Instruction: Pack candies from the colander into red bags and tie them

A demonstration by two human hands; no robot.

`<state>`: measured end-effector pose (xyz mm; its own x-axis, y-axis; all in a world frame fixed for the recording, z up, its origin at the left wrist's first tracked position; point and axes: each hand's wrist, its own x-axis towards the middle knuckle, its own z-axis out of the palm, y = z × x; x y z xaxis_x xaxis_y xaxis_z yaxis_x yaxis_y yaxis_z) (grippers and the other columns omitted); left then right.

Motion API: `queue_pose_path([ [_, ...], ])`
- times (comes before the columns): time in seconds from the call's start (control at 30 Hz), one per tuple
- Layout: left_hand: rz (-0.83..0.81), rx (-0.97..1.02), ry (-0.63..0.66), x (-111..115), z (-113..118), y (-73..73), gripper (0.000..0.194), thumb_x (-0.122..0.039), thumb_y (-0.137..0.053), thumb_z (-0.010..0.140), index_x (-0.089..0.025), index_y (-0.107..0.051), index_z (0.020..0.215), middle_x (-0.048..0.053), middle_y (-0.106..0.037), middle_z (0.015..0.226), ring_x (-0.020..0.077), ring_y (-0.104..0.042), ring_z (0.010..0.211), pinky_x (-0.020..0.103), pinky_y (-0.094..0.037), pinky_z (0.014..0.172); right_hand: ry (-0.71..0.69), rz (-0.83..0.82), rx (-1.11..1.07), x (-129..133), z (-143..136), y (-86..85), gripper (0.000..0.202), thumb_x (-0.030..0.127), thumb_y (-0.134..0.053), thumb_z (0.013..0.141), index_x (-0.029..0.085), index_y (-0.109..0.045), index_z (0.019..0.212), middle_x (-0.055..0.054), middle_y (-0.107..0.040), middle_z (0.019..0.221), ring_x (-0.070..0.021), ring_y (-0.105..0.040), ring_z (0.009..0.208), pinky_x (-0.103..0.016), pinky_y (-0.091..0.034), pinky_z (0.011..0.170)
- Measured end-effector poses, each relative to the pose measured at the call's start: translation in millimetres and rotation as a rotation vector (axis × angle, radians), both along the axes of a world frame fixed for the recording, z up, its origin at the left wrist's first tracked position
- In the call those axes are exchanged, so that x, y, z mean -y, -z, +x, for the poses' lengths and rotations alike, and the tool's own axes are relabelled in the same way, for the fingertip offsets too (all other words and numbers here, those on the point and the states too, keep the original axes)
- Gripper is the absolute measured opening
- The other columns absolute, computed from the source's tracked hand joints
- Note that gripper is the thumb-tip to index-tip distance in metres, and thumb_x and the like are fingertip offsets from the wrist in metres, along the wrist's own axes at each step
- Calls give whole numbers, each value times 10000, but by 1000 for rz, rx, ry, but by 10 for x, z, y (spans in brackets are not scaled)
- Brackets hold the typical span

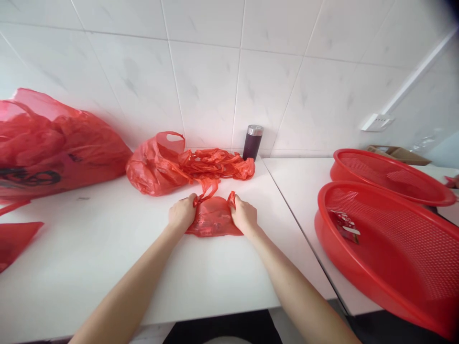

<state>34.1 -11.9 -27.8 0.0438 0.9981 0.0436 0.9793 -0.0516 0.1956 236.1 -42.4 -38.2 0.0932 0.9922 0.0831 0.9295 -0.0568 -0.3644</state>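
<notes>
A small red bag lies on the white tabletop, to the near left of the dark flask. Clear, shiny contents show through its film, too blurred to name. The left hand is closed around one gathered handle, and the right hand pinches the other, fingers curled in.

Left of the flask, a heap of crumpled red bags nearly touches it; farther left sits a rounded red bag, then a large bulging bag with red plastic showing inside.

Right of the flask stand two red baskets. The nearer basket holds a red packet against its left wall; the farther basket is partly hidden behind it.
</notes>
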Motion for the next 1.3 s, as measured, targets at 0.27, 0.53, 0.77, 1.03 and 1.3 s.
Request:
queue_pose_path([
  [0.27,47,-13,6,23,-16,32,266,-275,-345,918,-270,-593,1014,98,-715,991,258,-648,806,320,-396,654,-17,54,32,44,-9,54,193,256,-420,963,203,-546,1100,-82,-690,947,-201,-645,837,-270,-379,682],
  [0.53,96,29,-4,50,-46,28,285,-332,-333,936,-253,-602,988,108,-697,1039,277,-647,833,334,-399,664,8,78,-171,31,6,86,135,251,-488,916,200,-576,1006,-84,-684,888,-203,-630,830,-282,-378,714],
  [0.77,80,186,-41,230,-122,-24,368,-455,-303,937,-244,-600,881,101,-704,903,280,-634,804,315,-385,638,-113,83,-621,148,228,-25,442,604,-480,852,196,-523,687,-31,-669,808,-179,-632,785,-275,-460,711],
  [1.03,63,555,-70,805,-337,-259,421,-550,-307,928,-230,-497,731,-22,-536,642,150,-489,618,231,-383,607,-83,91,-1853,175,306,-283,549,624,-739,658,202,-396,581,19,-597,654,-134,-580,626,-263,-499,616],
  [1.3,-335,865,5,1063,-642,-561,408,-574,-459,852,-209,-523,681,-9,-507,675,166,-498,675,279,-458,672,17,254,-1644,268,321,-384,544,654,-657,738,203,-383,606,65,-405,528,-59,-307,423,-187,-208,365],
])
